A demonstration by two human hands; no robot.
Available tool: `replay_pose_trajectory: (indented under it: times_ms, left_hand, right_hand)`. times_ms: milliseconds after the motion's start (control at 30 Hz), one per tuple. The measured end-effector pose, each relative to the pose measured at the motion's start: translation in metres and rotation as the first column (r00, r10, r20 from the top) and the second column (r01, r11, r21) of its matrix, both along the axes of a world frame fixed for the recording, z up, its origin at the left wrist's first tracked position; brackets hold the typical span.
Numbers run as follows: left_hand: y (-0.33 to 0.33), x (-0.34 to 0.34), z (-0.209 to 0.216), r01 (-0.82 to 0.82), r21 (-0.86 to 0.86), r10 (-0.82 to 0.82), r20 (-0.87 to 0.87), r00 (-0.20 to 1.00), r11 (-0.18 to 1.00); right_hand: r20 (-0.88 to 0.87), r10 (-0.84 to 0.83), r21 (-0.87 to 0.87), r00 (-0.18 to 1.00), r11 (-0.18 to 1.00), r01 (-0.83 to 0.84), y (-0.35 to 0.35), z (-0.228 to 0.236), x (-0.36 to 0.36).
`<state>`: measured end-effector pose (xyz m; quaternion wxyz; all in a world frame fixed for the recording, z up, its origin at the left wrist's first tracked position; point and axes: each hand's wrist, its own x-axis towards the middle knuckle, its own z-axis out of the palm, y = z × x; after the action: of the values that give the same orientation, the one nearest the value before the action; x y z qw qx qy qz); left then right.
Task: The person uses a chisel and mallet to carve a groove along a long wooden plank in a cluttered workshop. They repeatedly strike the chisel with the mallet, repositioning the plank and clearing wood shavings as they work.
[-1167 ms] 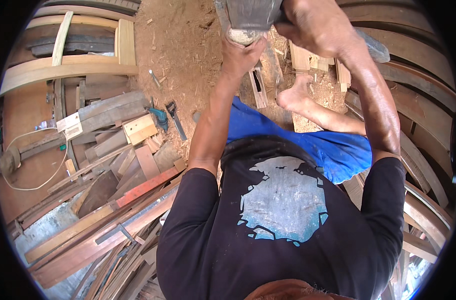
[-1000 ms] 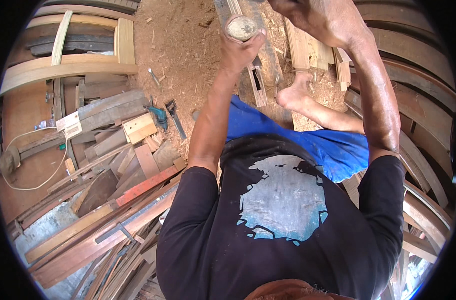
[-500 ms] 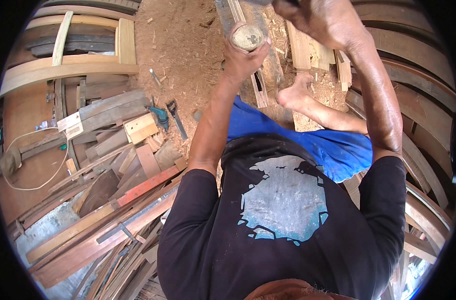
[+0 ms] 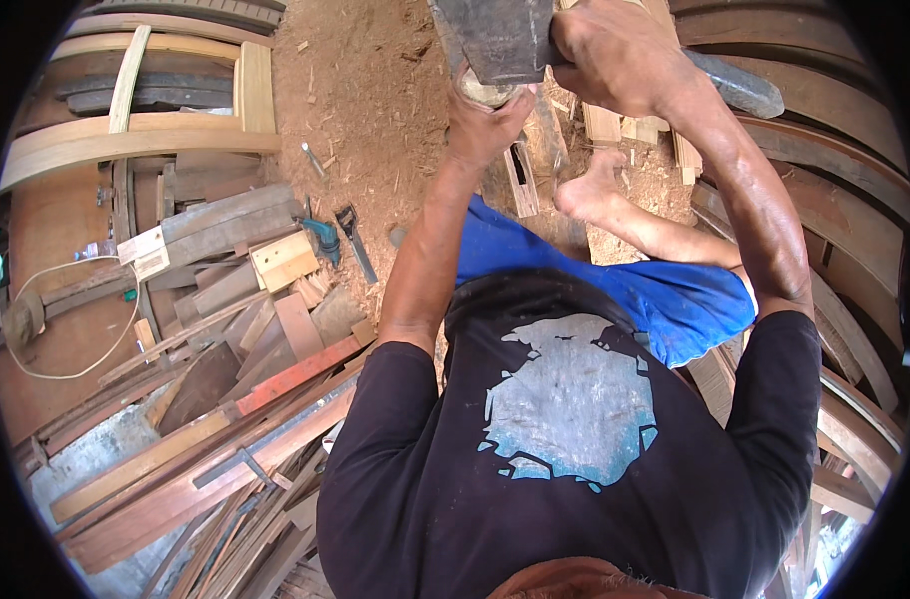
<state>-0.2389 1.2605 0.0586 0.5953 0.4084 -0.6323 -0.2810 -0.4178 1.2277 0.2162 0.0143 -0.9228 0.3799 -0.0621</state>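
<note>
My left hand (image 4: 483, 128) is wrapped around a chisel with a round wooden handle (image 4: 483, 95), held upright over a wooden piece with a cut slot (image 4: 523, 182). My right hand (image 4: 615, 55) grips the handle (image 4: 739, 85) of a heavy dark mallet. The mallet head (image 4: 495, 38) sits right on top of the chisel handle. My bare foot (image 4: 587, 190) rests beside the slotted piece, on the sawdust-covered ground (image 4: 365, 90). The chisel's blade is hidden behind my hand.
A pile of planks and offcuts (image 4: 235, 329) lies to my left, with a curved wooden frame (image 4: 136, 140) beyond it. A blue hand tool (image 4: 323, 238) and a dark hand tool (image 4: 355, 240) lie on the sawdust. Curved timber pieces (image 4: 854, 260) stack up on my right.
The mallet head was lifted off the chisel handle, leaving its round top showing, and has now come back down onto it. My left hand stayed in place.
</note>
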Motion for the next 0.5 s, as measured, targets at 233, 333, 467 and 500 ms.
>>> replay_pose_trajectory:
  times_ms: [233,333,467,500]
  left_hand:
    - [-0.001,0.000,-0.008,-0.017,0.121,0.019,-0.020,1.000,0.993]
    - [0.000,0.004,-0.003,0.026,0.058,-0.026,-0.005,1.000,0.998]
    - [0.000,0.011,-0.001,0.082,0.143,-0.079,-0.022,0.997,0.986]
    - [0.002,0.014,0.003,0.070,0.180,-0.068,-0.017,0.998,0.981]
  right_hand:
    - [0.060,-0.018,0.024,0.998,1.000,0.017,0.001,-0.006,0.000]
    - [0.024,-0.059,0.054,0.998,0.997,0.058,0.008,0.003,0.000]
    - [0.155,-0.079,0.137,0.985,0.989,0.057,0.021,0.012,-0.007]
    - [0.185,-0.073,0.165,0.980,0.985,0.042,0.022,0.016,-0.010]
